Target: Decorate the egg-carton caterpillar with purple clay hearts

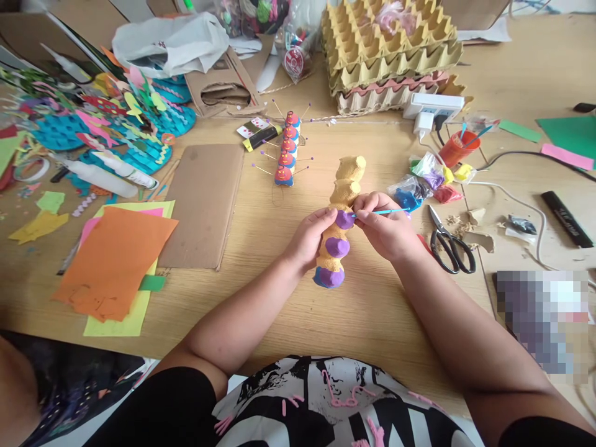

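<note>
A strip of yellow egg-carton bumps (344, 194) is held upright over the table, with purple clay on its three lower bumps and some blue at the lowest one. My left hand (310, 239) grips the strip's left side, thumb at the third bump. In my right hand (384, 226) is a thin blue tool (388, 212), pinched between thumb and fingers, its tip touching the right edge of the upper purple patch (345, 218). Beyond the strip stands a row of red and blue figures (288, 149) with sticks poking out.
Black scissors (451, 245) and bagged clay (410, 198) lie to the right, near a red cup (459, 149). Stacked egg trays (391, 56) and a power strip (435, 107) stand behind. At left are cardboard (202, 205), orange paper (116, 261) and glue bottles (100, 177).
</note>
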The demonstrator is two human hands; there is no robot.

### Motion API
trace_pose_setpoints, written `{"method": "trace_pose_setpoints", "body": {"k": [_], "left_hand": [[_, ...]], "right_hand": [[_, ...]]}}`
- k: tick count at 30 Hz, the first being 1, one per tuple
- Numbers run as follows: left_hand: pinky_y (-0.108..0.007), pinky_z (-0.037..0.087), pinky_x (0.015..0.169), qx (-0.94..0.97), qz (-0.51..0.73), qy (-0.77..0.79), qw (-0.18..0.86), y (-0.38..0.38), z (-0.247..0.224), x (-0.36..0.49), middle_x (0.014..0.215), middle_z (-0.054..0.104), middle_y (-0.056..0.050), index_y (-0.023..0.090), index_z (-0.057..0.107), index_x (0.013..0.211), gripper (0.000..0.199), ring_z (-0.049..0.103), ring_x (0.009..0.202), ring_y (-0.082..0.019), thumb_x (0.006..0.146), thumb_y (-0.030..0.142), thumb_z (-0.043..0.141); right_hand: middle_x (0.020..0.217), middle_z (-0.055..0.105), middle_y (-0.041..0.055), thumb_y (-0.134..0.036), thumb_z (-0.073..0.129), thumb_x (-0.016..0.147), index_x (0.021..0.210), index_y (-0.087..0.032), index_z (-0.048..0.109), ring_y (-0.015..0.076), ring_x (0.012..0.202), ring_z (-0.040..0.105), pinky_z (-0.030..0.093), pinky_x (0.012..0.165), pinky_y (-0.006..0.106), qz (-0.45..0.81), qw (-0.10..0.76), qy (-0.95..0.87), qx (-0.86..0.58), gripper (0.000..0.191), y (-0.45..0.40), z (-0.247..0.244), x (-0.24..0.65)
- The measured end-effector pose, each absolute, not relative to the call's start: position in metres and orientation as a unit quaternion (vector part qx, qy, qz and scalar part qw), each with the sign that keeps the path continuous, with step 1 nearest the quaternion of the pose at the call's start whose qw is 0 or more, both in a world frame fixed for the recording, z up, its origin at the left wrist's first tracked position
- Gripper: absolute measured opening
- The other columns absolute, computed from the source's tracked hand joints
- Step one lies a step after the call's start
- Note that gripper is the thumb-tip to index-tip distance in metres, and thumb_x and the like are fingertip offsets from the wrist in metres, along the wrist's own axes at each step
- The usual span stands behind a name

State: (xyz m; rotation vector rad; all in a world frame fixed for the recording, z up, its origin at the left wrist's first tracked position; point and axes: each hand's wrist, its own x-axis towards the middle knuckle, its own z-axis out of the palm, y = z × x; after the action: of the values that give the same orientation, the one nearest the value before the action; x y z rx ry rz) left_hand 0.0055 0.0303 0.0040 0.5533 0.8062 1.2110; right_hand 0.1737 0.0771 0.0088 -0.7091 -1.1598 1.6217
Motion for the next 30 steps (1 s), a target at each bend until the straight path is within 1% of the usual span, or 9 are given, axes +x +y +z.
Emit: {"method": "trace_pose_setpoints", "body": {"k": [2, 6, 8, 11, 14, 17, 21, 25, 30], "left_hand": [[-0.022, 0.05, 0.061, 0.255, 0.551, 0.366, 0.705, 0.0306, 0.0024, 0.0058, 0.08, 0.072, 0.0, 0.017, 0.077, 0.09, 0.034, 0.063, 0.064, -0.009, 0.089, 0.05, 0.087], [-0.023, 0.049, 0.061, 0.268, 0.552, 0.355, 0.705, 0.031, -0.0021, 0.0059, 0.083, 0.073, -0.001, 0.017, 0.078, 0.092, 0.039, 0.063, 0.066, -0.009, 0.086, 0.054, 0.089], [-0.023, 0.05, 0.062, 0.268, 0.552, 0.347, 0.709, 0.0309, -0.0033, 0.0061, 0.083, 0.073, -0.001, 0.017, 0.078, 0.093, 0.039, 0.064, 0.067, -0.009, 0.086, 0.053, 0.09], [-0.023, 0.049, 0.062, 0.262, 0.551, 0.355, 0.708, 0.0307, -0.0027, 0.0065, 0.083, 0.073, -0.001, 0.017, 0.076, 0.089, 0.037, 0.065, 0.067, -0.01, 0.087, 0.052, 0.089], [-0.024, 0.048, 0.06, 0.262, 0.544, 0.367, 0.708, 0.0305, -0.0008, 0.0065, 0.08, 0.072, -0.001, 0.017, 0.075, 0.087, 0.037, 0.062, 0.062, -0.009, 0.088, 0.052, 0.088], [-0.024, 0.048, 0.058, 0.266, 0.542, 0.36, 0.712, 0.0304, 0.0005, 0.006, 0.077, 0.07, 0.0, 0.018, 0.074, 0.086, 0.038, 0.059, 0.059, -0.009, 0.086, 0.053, 0.089], [-0.023, 0.05, 0.058, 0.271, 0.546, 0.344, 0.714, 0.0301, 0.0001, 0.0053, 0.077, 0.069, 0.0, 0.016, 0.075, 0.087, 0.043, 0.06, 0.062, -0.009, 0.08, 0.055, 0.093], [-0.023, 0.051, 0.059, 0.275, 0.541, 0.349, 0.714, 0.0294, -0.0004, 0.0051, 0.08, 0.07, 0.0, 0.016, 0.075, 0.088, 0.044, 0.062, 0.064, -0.009, 0.079, 0.055, 0.094], [-0.023, 0.052, 0.06, 0.274, 0.541, 0.348, 0.715, 0.029, -0.0004, 0.0052, 0.08, 0.069, 0.0, 0.017, 0.076, 0.087, 0.043, 0.062, 0.064, -0.009, 0.078, 0.055, 0.095]], "right_hand": [[0.082, 0.061, -0.0025, -0.047, 0.105, 0.067, 0.068, -0.024, 0.064, 0.0144, 0.075, 0.053, 0.046, 0.071, 0.032, 0.677, 0.485, -0.471, -0.292, 0.047, 0.0762, 0.0104, 0.1731], [0.084, 0.062, -0.0011, -0.049, 0.105, 0.069, 0.069, -0.025, 0.067, 0.0165, 0.081, 0.057, 0.052, 0.078, 0.034, 0.644, 0.495, -0.501, -0.298, 0.044, 0.0742, 0.0117, 0.1716], [0.084, 0.063, -0.0006, -0.051, 0.104, 0.07, 0.071, -0.025, 0.068, 0.0173, 0.083, 0.059, 0.054, 0.079, 0.035, 0.629, 0.499, -0.516, -0.298, 0.045, 0.0733, 0.012, 0.1708], [0.085, 0.063, -0.0003, -0.056, 0.103, 0.071, 0.072, -0.025, 0.066, 0.0173, 0.082, 0.059, 0.054, 0.078, 0.035, 0.614, 0.497, -0.528, -0.312, 0.048, 0.0721, 0.0138, 0.1697], [0.084, 0.064, -0.0007, -0.057, 0.103, 0.069, 0.074, -0.025, 0.064, 0.0171, 0.081, 0.059, 0.054, 0.077, 0.035, 0.606, 0.499, -0.528, -0.324, 0.051, 0.0713, 0.0163, 0.1692], [0.083, 0.064, -0.0013, -0.054, 0.104, 0.069, 0.075, -0.025, 0.062, 0.0167, 0.08, 0.059, 0.053, 0.076, 0.034, 0.611, 0.5, -0.525, -0.319, 0.052, 0.0713, 0.0177, 0.1694], [0.082, 0.065, -0.0018, -0.049, 0.105, 0.07, 0.075, -0.025, 0.063, 0.0161, 0.08, 0.06, 0.052, 0.077, 0.034, 0.626, 0.499, -0.51, -0.314, 0.049, 0.0724, 0.0167, 0.1703], [0.081, 0.065, -0.0023, -0.044, 0.105, 0.07, 0.073, -0.024, 0.062, 0.0164, 0.081, 0.062, 0.051, 0.077, 0.034, 0.636, 0.498, -0.5, -0.313, 0.047, 0.0735, 0.0148, 0.171], [0.078, 0.065, -0.0034, -0.037, 0.104, 0.071, 0.072, -0.024, 0.063, 0.0147, 0.076, 0.059, 0.048, 0.076, 0.033, 0.649, 0.496, -0.486, -0.309, 0.043, 0.0724, 0.0147, 0.1707]]}}
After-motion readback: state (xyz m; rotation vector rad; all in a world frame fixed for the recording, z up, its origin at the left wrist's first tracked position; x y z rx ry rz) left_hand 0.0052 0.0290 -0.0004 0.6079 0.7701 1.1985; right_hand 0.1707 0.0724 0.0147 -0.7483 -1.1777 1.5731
